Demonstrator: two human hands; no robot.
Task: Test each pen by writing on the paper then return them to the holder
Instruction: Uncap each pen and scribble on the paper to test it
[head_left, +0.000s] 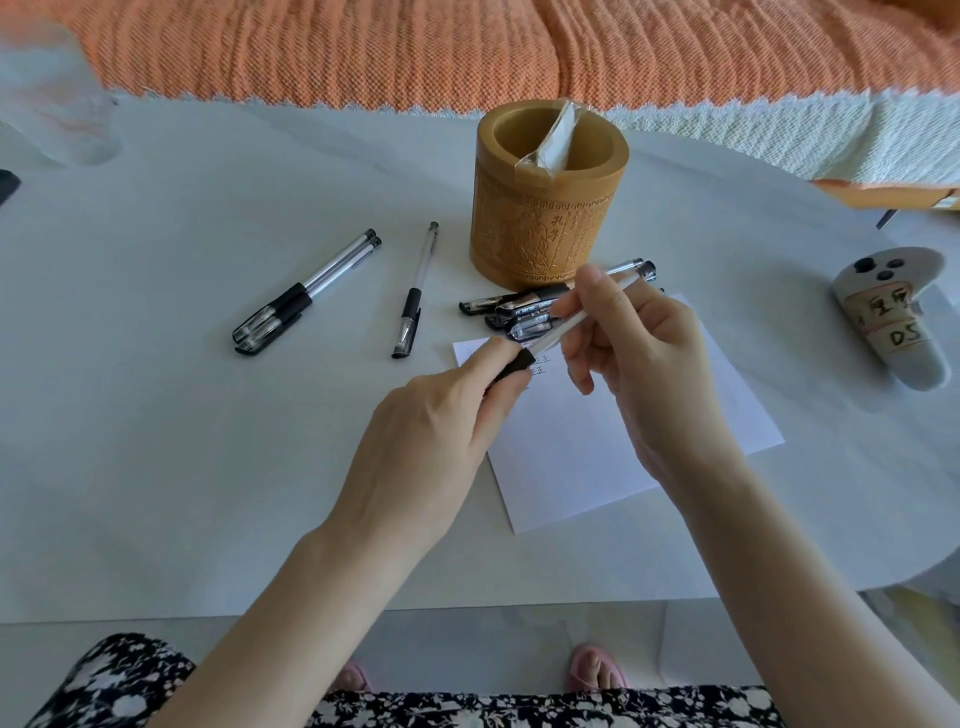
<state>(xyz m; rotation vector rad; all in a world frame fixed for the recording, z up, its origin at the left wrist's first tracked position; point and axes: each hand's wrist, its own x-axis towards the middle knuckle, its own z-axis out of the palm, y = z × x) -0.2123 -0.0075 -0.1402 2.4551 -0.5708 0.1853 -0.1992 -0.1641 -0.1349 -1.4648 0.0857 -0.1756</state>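
Holder: a honey-brown carved cylinder (548, 208) stands upright on the table beyond the hands, with a crumpled clear wrapper (558, 137) leaning inside it.
Held pen: a slim white-barrelled pen (563, 330) with a black end slants in the air over the paper's far corner.
Left hand: the left hand (431, 415) has its fingers curled round the pen's black end, thumb on top.
Right hand: the right hand (639, 364) pinches the white barrel between thumb and fingers, higher up and closer to the holder.
Paper: a flat white sheet (623, 441) lies askew beneath both hands, with faint pen marks near its far-left corner.
Loose pens: a heap of clear-and-black pens (519, 309) lies at the holder's foot, just beyond the fingertips. A single pen (415, 291) and a pair side by side (306, 293) lie well to the left.
Table: the smooth pale top (208, 441) spreads wide to the left of the hands. Its near edge runs straight just ahead of the person's lap, and the right side curves away.
Surroundings: a ribbed orange blanket (415, 47) borders the far edge, and a grey controller (888, 317) with taped labels rests at the right.
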